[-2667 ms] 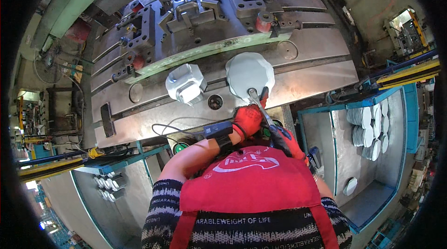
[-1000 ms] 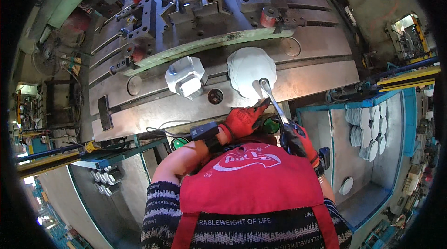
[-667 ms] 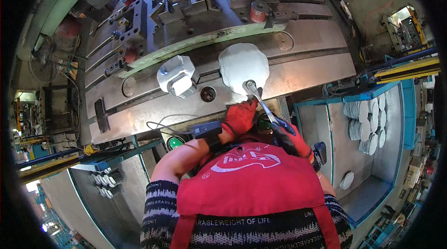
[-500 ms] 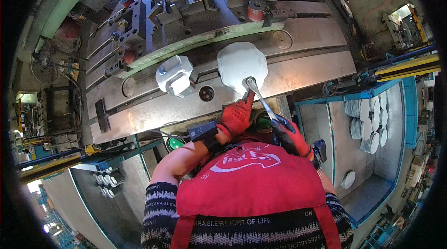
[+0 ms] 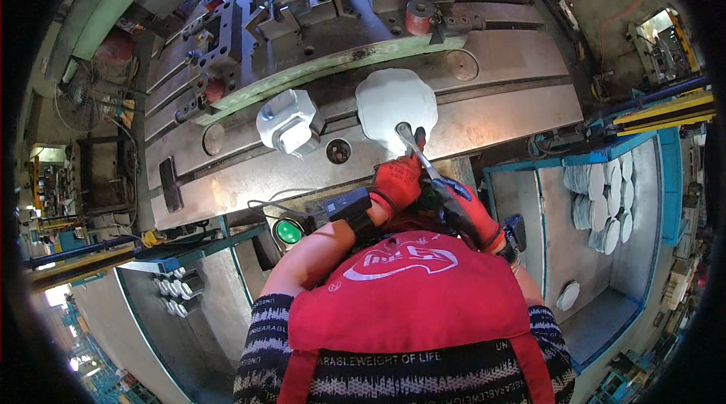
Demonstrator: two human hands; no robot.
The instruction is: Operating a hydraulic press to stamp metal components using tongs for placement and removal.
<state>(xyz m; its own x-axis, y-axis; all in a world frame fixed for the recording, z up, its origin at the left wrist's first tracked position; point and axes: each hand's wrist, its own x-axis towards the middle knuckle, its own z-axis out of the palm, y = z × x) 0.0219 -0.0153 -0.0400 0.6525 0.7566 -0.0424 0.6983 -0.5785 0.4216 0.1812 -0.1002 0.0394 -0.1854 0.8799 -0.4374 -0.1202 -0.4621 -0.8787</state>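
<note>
- Bed of slotted metal (image 5: 514, 120) spread out beyond both hands, its near edge just past them.
- Blue-framed bin (image 5: 563, 253) stood to the right of the right hand and held upright-edged stacks of pale discs (image 5: 601, 204), with a lone disc (image 5: 568, 296) lying nearer.
- Second bin (image 5: 223, 275) stood to the left of the left hand, with small pale-ended pieces (image 5: 175, 289) grouped in it.
- Die assembly (image 5: 302, 34), green along its front edge, sat on the bed, farthest ahead of the hands.
- Pale wavy-rimmed sheet (image 5: 395, 102) lay flat on the bed, directly ahead of the left hand; the number of layers could not be told.
- Formed metal piece (image 5: 283, 123), bright and box-like, rested ahead and to the left of the left hand.
- Right hand (image 5: 467, 215), in a red-and-dark glove, was closed round the handle of a long tool.
- Left hand (image 5: 397, 183), similarly gloved, pointed one finger forward beside the tool's shaft; contact or grip could not be told.
- Long tool (image 5: 429, 167) slanted forward and left from the right hand, its round head at the sheet's near edge.
- Black box (image 5: 348, 205) was worn on the left wrist.
- Green button (image 5: 287, 232) lay left of the left hand.
</note>
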